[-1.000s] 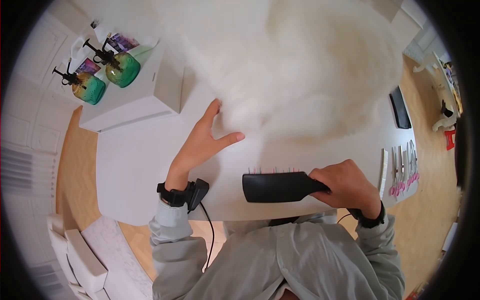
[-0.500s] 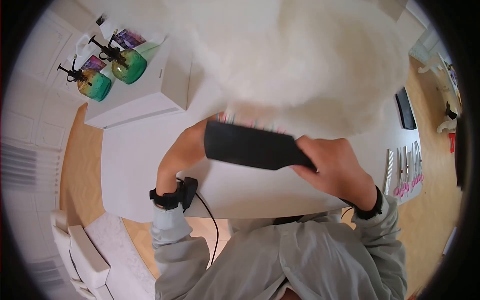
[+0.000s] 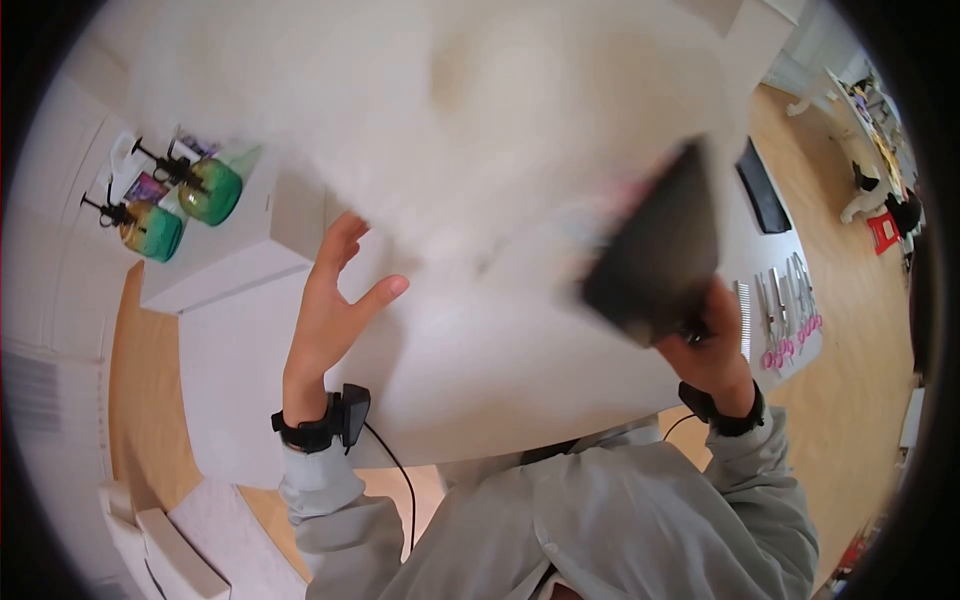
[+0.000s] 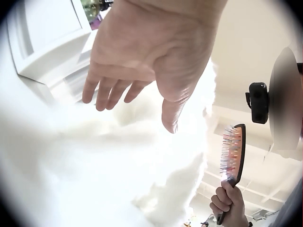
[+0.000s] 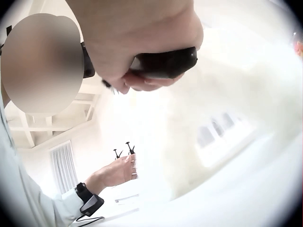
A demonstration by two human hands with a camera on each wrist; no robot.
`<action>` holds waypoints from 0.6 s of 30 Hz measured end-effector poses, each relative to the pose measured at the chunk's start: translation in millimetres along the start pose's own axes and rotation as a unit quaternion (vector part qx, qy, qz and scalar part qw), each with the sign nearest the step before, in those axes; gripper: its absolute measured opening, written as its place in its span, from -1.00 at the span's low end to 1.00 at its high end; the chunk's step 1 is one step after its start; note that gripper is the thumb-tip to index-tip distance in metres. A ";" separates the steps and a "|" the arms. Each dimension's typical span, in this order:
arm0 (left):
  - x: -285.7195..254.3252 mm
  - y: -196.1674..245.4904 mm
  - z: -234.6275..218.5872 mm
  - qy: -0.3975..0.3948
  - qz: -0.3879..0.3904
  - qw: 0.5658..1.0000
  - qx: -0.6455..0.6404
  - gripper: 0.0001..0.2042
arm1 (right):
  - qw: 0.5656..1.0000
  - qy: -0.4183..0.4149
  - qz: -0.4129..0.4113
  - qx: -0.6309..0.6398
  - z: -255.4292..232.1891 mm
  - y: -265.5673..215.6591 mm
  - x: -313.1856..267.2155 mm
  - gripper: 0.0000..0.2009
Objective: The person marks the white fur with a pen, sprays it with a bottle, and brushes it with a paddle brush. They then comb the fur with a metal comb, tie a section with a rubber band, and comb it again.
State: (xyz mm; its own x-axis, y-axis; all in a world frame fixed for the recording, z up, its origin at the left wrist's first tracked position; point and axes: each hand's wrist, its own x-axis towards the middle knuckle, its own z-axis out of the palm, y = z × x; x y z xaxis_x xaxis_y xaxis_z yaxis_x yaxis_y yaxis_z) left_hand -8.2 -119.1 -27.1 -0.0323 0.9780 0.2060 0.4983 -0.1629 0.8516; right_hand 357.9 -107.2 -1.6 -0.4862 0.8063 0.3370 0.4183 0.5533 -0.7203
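Note:
A large mass of fluffy white fur (image 3: 520, 130) fills the top of the head view, over the white table (image 3: 480, 390). Beside its lower left edge is my left hand (image 3: 328, 325), thumb spread away from the fingers and nothing held. The left wrist view has this hand's palm (image 4: 142, 52) and extended fingers against the fur. My right hand (image 3: 715, 345) grips the handle of a black paddle brush (image 3: 660, 260), raised at the fur's lower right and tilted. Its orange pad with thin bristles (image 4: 231, 151) faces the fur in the left wrist view.
Two green and amber spray bottles (image 3: 212, 192) stand on a white drawer cabinet (image 3: 225, 272) at the left. Along the table's right side lie a metal comb (image 3: 743, 315), several pink-handled scissors (image 3: 778, 355) and a black case (image 3: 764, 190).
My left hand, half a second ago behind the brush, is now left of it with spread thumb. The brush has moved to the right and turned from level to steeply tilted.

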 end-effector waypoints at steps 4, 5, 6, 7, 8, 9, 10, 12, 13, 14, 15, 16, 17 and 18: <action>34.8 18.4 -2.6 -0.040 -0.040 0.985 -0.162 -0.18 | 0.976 0.140 0.089 0.141 -8.9 22.4 -6.9 -0.73; 41.9 13.6 -5.1 -0.042 -0.030 0.986 -0.159 -0.18 | 0.966 0.116 0.103 0.208 -9.2 26.0 -7.7 -0.73; 49.5 -0.5 -6.7 -0.067 -0.093 0.972 -0.203 -0.19 | 0.951 0.090 0.115 0.274 -8.2 28.4 -7.1 -0.74; 56.9 -12.8 -6.4 -0.092 -0.155 0.953 -0.245 -0.19 | 0.949 0.106 0.097 0.280 1.8 23.6 -1.4 -0.73; 61.5 -20.5 -4.4 -0.092 -0.145 0.955 -0.241 -0.19 | 0.944 0.094 0.085 0.305 12.0 31.7 0.7 -0.63; 63.7 -26.8 -1.8 -0.119 -0.131 0.956 -0.235 -0.20 | 0.944 0.105 0.058 0.308 20.4 28.1 4.8 -0.73; 66.4 -32.5 -0.2 -0.148 -0.117 0.955 -0.228 -0.22 | 0.943 0.117 0.033 0.310 27.5 22.0 11.1 -0.81; 71.8 -34.3 10.5 -0.167 -0.088 0.948 -0.255 -0.23 | 0.939 0.069 0.035 0.334 24.2 13.3 21.9 -0.75; 74.4 -34.9 14.7 -0.183 -0.069 0.938 -0.287 -0.24 | 0.933 0.011 0.044 0.356 22.3 10.0 27.4 -0.69; 77.4 -36.9 15.6 -0.189 -0.062 0.938 -0.283 -0.24 | 0.934 0.020 0.039 0.355 23.4 6.5 35.2 -0.69; 80.4 -37.4 16.9 -0.206 -0.080 0.939 -0.262 -0.24 | 0.926 0.015 0.037 0.376 25.4 2.8 44.5 -0.66; 82.5 -38.3 18.5 -0.224 -0.098 0.939 -0.242 -0.24 | 0.918 0.010 0.035 0.395 26.8 0.2 52.7 -0.62; 82.3 -35.8 21.0 -0.232 -0.091 0.938 -0.240 -0.24 | 0.919 0.020 0.033 0.392 29.5 2.8 58.9 -0.62; 80.2 -33.2 23.2 -0.230 -0.115 0.939 -0.230 -0.26 | 0.927 0.021 0.028 0.373 34.1 8.7 64.4 -0.63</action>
State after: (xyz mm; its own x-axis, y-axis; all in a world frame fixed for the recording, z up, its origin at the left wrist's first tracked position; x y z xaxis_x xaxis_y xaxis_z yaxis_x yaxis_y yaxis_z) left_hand -7.2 -32.3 -50.0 0.3363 0.9299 -0.1488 0.0935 0.1243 0.9878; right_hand 304.1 -57.5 -6.8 -0.4421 0.8460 0.2980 -0.2123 0.2240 -0.9512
